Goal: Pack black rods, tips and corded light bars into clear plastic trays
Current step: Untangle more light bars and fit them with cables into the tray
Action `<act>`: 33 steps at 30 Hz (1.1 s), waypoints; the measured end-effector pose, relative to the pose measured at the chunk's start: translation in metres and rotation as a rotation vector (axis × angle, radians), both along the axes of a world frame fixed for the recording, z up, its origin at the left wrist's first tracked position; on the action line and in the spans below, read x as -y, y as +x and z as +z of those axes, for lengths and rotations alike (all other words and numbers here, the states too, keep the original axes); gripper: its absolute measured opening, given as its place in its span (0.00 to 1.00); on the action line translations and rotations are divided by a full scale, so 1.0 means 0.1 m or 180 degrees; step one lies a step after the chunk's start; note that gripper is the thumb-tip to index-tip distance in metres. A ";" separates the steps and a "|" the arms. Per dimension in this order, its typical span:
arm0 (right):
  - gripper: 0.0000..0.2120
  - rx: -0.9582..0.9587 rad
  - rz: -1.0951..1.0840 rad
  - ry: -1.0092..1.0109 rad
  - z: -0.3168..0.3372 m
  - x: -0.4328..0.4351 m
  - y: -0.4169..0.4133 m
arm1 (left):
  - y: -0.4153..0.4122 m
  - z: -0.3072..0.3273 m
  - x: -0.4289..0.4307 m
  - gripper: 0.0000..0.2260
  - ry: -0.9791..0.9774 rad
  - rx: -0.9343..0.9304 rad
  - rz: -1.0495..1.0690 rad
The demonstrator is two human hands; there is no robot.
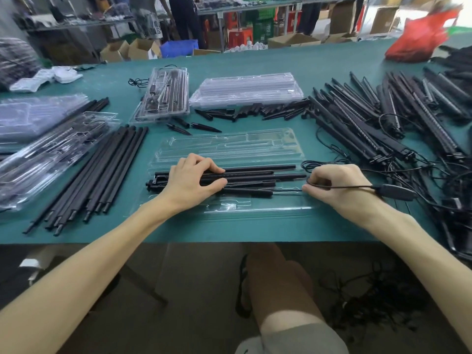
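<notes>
Green desk [255, 62] in a box-filled workroom; at the clear tray [229, 146] near its front edge, left hand [194, 180] grips black rods [258, 172], right hand [334, 185] pinches a cord [352, 187]

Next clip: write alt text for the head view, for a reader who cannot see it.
A person's left hand holds black rods down in a clear plastic tray on a green table while the right hand pinches a black cord. Loose rods lie left, corded light bars right.
</notes>
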State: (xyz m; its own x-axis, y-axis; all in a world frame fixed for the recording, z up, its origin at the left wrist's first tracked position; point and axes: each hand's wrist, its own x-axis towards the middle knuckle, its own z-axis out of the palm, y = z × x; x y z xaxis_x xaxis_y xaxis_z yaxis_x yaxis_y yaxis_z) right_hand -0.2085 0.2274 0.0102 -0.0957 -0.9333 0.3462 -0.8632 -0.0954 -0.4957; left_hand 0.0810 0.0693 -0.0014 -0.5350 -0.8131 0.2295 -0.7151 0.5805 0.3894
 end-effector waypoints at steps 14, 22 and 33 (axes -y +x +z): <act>0.29 0.3536 0.2283 0.2024 0.46 -0.49 0.01 | 0.00 -0.03 0.04 0.10 -0.0066 0.0067 -0.0016; 0.14 0.4199 0.1054 0.0526 0.54 -0.27 -0.16 | -0.01 -0.03 0.04 0.10 -0.0073 0.0081 -0.0024; 0.20 0.0510 -0.0265 0.0670 0.18 -0.18 -0.35 | -0.02 -0.06 0.06 0.10 -0.0171 0.0095 -0.0036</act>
State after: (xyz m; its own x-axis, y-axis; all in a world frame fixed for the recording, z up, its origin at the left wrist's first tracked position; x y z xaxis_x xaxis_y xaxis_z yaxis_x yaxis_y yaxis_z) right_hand -0.2430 0.2457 0.0281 -0.2132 -0.9696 0.1198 -0.7727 0.0922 -0.6281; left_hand 0.0789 0.0631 -0.0075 -0.5514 -0.7938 0.2565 -0.7192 0.6082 0.3360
